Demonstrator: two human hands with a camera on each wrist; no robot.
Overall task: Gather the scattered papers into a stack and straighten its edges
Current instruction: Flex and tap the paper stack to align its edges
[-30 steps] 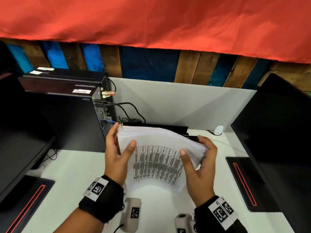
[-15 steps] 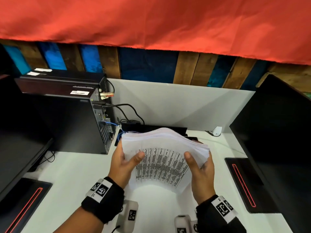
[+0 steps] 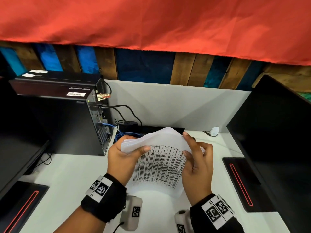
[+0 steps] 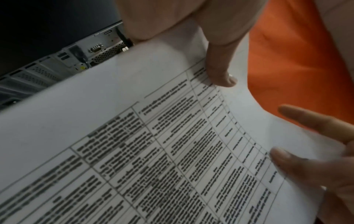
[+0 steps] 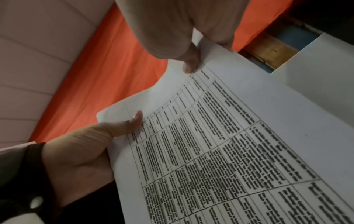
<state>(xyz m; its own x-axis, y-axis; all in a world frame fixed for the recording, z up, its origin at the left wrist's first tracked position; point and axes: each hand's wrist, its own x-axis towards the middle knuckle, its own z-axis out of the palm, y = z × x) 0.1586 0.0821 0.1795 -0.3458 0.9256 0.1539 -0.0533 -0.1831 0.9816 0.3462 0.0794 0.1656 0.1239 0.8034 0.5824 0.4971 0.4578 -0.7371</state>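
Upright, both hands' fingers grasp the paper stack (image 3: 159,165), its printed table too blurred to read.

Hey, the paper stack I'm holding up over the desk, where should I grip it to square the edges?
Grip the stack by its two side edges, left hand from the left, right hand from the right, thumbs on the printed face and fingers behind. The sheets bow and their top edges fan unevenly, so holding low on both sides probably lets you tap the bottom edge on the desk.

Black wristbands (image 3: 104,199) on both wrists, white square-coded tags, small pale, perhaps plastic, camera housings (image 3: 132,212)
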